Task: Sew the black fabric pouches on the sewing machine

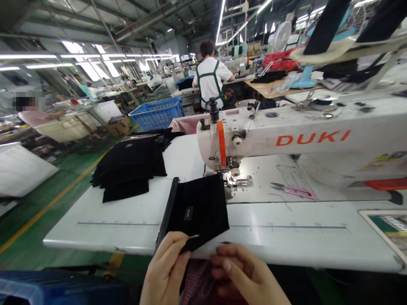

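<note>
A black fabric panel (203, 203) with a small dark label and a stiff black strip along its left side lies on the sewing machine table. My left hand (168, 267) is closed on its near left corner, thumb and fingers pinching the cloth. Its far right edge reaches the presser foot (233, 180). Just right of that corner, apart from the panel, my right hand (241, 271) has its fingers curled and thumb against them; whatever is between them is hidden. Left of the panel sits a stack of black fabric pieces (130, 156).
The white sewing machine (305, 131) stands across the table's right side. Pink-handled thread snips (294, 190) lie on its bed. A blue plastic basket (157, 114) stands beyond the table. A person (210, 78) in a white shirt works farther back.
</note>
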`<state>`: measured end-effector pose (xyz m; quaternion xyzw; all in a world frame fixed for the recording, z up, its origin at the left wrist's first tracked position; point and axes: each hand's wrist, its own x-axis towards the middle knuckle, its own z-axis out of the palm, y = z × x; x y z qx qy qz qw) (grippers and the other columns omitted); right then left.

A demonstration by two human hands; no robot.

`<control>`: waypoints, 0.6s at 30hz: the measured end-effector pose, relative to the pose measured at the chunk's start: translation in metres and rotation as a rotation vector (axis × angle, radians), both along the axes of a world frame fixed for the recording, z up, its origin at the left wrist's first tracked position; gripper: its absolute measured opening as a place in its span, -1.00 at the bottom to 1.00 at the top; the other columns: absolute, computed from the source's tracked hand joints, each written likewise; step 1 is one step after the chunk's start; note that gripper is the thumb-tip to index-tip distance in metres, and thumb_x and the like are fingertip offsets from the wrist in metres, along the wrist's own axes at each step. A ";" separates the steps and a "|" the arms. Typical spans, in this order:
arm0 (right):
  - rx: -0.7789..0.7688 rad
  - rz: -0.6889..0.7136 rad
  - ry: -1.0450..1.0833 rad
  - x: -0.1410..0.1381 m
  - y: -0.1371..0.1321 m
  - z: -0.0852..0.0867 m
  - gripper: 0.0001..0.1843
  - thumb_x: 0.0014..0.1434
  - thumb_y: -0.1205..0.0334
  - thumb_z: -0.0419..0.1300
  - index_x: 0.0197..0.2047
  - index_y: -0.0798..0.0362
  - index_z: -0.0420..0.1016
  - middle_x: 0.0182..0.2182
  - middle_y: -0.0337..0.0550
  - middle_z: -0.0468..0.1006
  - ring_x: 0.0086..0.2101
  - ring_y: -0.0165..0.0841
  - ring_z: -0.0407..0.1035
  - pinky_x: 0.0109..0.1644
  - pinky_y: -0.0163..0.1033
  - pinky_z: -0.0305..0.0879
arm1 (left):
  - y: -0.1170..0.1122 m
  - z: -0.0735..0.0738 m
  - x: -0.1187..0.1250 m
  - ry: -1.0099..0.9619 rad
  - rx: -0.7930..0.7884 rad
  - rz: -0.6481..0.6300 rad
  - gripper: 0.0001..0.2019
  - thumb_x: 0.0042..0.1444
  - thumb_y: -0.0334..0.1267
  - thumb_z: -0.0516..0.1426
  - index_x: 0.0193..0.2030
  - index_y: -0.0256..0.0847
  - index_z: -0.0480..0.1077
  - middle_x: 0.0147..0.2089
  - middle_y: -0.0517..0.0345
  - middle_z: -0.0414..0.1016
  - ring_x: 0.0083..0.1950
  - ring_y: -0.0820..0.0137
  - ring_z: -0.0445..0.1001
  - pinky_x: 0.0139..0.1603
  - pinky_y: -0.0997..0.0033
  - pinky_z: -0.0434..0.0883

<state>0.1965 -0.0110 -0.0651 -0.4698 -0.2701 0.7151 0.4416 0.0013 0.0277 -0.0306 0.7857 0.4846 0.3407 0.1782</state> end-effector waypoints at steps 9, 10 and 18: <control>0.045 0.031 0.135 0.001 0.071 0.046 -0.61 0.07 0.01 0.30 -0.20 0.08 0.29 -0.54 -0.29 0.49 -0.70 -0.54 0.27 -0.63 -0.44 0.25 | 0.006 0.005 -0.003 -0.038 0.123 0.085 -0.83 0.32 -0.35 -0.01 -0.15 -0.17 0.40 -0.10 0.05 0.43 -0.09 0.33 0.46 -0.11 0.42 0.49; 0.047 0.063 0.121 0.001 0.068 0.044 -0.62 0.07 -0.02 0.29 -0.27 0.07 0.29 -0.62 -0.33 0.45 -0.74 -0.56 0.21 -0.70 -0.47 0.13 | 0.007 0.007 -0.003 -0.033 0.115 0.034 -0.81 0.32 -0.36 -0.02 -0.12 -0.17 0.41 -0.12 0.06 0.43 -0.12 0.34 0.46 -0.14 0.43 0.49; 0.064 0.139 -0.127 0.005 -0.009 -0.011 -0.46 -0.06 -0.27 0.33 -0.46 0.06 0.33 -0.62 -0.35 0.32 -0.58 -0.51 0.21 -0.53 -0.42 0.09 | 0.004 -0.002 0.009 0.327 0.425 -0.350 -0.68 0.26 -0.39 0.00 0.07 -0.24 0.45 -0.18 -0.01 0.47 -0.16 0.27 0.45 -0.12 0.28 0.47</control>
